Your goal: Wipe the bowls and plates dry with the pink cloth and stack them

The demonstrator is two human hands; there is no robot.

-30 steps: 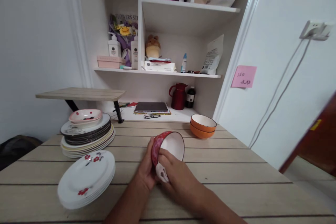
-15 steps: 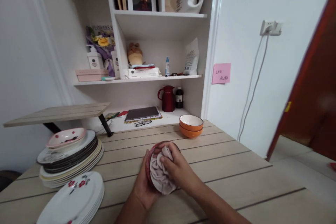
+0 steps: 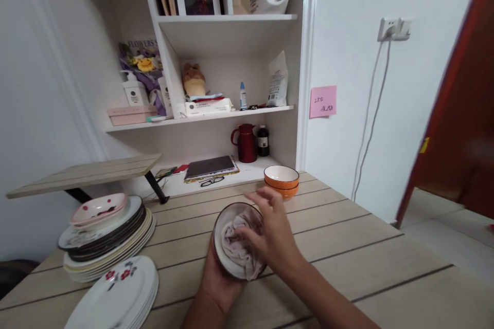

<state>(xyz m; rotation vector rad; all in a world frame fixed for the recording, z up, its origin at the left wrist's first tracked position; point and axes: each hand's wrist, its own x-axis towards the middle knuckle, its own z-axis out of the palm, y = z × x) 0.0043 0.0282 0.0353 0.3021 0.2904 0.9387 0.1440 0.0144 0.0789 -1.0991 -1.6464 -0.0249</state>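
Observation:
My left hand [image 3: 221,272] holds a bowl [image 3: 221,234] from below and the left, its white inside tilted up toward me. A crumpled, pale pinkish cloth [image 3: 239,249] lies in the bowl and hangs a little over its near rim. Over the bowl's right side is my right hand [image 3: 276,231], with its fingers spread and its thumb against the cloth. Two stacked orange bowls [image 3: 281,182] with white insides stand just beyond my right hand.
At left, a stack of plates [image 3: 108,244] carries a pink-rimmed dish [image 3: 99,208]; nearer me are white flowered plates [image 3: 119,293]. A small raised stand [image 3: 92,172] is behind them. A laptop [image 3: 212,166], glasses [image 3: 212,181] and a red jug [image 3: 246,143] sit at the back.
My right hand has loosened its grip on the cloth and spread its fingers. The bowl has turned so more of its inside faces me. The view has shifted slightly.

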